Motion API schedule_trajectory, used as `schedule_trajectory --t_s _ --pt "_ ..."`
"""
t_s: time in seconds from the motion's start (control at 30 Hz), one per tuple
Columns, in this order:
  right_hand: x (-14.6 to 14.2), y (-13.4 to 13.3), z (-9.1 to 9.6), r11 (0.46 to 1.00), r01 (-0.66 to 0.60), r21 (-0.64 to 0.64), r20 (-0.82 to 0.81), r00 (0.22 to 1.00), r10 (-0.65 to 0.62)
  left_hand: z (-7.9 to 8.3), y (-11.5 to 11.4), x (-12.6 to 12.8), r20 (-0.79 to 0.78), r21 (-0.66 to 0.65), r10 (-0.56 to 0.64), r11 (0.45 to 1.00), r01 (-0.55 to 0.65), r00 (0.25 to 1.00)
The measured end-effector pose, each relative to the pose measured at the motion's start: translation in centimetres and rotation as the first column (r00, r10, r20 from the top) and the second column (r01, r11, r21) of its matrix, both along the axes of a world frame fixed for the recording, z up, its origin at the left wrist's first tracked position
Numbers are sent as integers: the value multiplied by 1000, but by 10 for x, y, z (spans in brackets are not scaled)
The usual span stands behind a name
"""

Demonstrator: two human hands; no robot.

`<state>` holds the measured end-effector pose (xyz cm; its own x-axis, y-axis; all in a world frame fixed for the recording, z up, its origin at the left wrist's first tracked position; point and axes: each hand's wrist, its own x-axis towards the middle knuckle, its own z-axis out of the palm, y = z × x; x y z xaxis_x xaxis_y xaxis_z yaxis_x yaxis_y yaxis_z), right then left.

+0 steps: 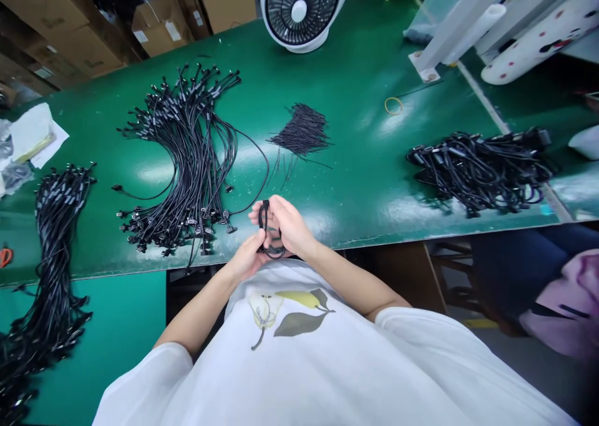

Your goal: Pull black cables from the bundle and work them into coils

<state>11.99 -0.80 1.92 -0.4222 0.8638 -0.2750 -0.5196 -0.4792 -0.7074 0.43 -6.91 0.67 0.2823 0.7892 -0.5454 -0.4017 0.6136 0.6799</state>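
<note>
Cardboard boxes stand beyond a glossy green table bearing one white fan. Three masses of black cable lie about: a far-left bundle, a larger left-of-centre bundle and a right-hand pile. There is one heap of thin black strips (too many to count) and one yellowish ring. At the table's near edge, the left hand and right hand together grasp one looped black cable.

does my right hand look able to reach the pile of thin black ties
Likely yes: the right hand holds the coiled cable, but mostly bare table separates it from the pile.
</note>
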Motion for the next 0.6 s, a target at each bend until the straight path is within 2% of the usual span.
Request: schedule_trajectory --t_s 0.1,0.23,0.3,0.37,0.43,0.53,0.6 --pt "-5 1 2 997 68 26 64 996 -69 -3 -3 6 -31 -5 -40 999 40 999" --pt "1 11 9 997 13 -77 2 1000 -13 -3 2 9 -195 99 7 995 13 981" --pt "6 14 13 995 -30 -90 -8 1000 29 -4 8 7 -251 165 -87 978 131 964" --pt "8 15 14 996 -51 -66 -12 999 51 -6 12 4 -306 220 -204 935 277 930" --pt "9 15 12 996 -74 -47 -16 997 73 -8 15 4 -309 220 -268 913 343 912" --pt "8 17 7 996 -68 -58 -42 997 65 -7 15 4 -224 186 -261 934 304 939" --pt "9 20 2 995 -62 -74 -58 997 58 -5 14 2 -237 200 -289 920 338 927"
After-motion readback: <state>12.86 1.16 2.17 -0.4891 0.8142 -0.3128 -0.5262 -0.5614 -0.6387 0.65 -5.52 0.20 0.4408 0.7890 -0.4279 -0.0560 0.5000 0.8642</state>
